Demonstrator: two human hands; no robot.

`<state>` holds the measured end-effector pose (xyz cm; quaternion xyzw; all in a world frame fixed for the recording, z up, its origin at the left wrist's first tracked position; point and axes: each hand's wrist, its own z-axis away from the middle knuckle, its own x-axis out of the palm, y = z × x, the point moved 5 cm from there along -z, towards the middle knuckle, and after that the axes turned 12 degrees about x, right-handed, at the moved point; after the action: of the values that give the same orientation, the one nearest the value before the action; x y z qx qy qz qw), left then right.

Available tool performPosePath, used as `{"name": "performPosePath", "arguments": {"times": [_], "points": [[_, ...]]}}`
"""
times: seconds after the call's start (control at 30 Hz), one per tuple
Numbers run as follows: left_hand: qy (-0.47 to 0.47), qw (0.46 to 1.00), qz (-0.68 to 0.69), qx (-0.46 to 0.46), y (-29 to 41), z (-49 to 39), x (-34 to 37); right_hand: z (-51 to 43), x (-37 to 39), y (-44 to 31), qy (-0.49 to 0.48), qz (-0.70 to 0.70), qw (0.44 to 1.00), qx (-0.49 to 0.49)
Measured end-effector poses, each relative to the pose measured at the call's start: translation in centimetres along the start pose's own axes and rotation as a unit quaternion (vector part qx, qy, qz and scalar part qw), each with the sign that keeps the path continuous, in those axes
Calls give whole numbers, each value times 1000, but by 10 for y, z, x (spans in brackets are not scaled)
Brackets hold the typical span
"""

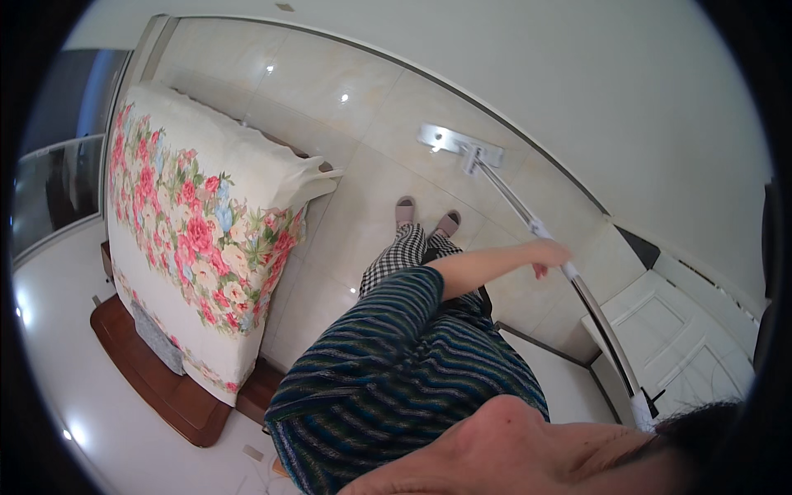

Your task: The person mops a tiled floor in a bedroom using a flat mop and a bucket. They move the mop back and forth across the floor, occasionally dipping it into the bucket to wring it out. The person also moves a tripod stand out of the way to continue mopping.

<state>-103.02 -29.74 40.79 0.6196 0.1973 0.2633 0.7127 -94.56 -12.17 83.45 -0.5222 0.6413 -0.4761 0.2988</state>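
Note:
My left hand [549, 253] is wrapped around the pole of a flat mop [594, 309], just below a white joint collar. My left arm reaches across my body to it. The pole slants from beside my head at the lower right down to the flat mop head [455, 141], which rests on the tiled floor [383, 154] ahead of my feet. The mop head looks slightly blurred. My right hand is out of view, and the pole's upper end is partly hidden near my hair.
A bed with a floral bedspread [198, 229] and brown wooden headboard [154, 377] stands on my left. A white wall [575, 93] with a dark skirting line runs beyond the mop head. A white panelled door [674, 322] is at right. My slippers [405, 210] stand on the tiles.

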Motion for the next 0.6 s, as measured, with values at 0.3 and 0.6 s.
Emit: {"name": "performPosePath", "arguments": {"times": [0.3, 0.6], "points": [[544, 794, 250, -107, -163, 284, -214, 99, 211, 212, -124, -104, 977, 139], [761, 582, 208, -198, -180, 461, -253, 188, 408, 263, -558, -145, 807, 129]]}}
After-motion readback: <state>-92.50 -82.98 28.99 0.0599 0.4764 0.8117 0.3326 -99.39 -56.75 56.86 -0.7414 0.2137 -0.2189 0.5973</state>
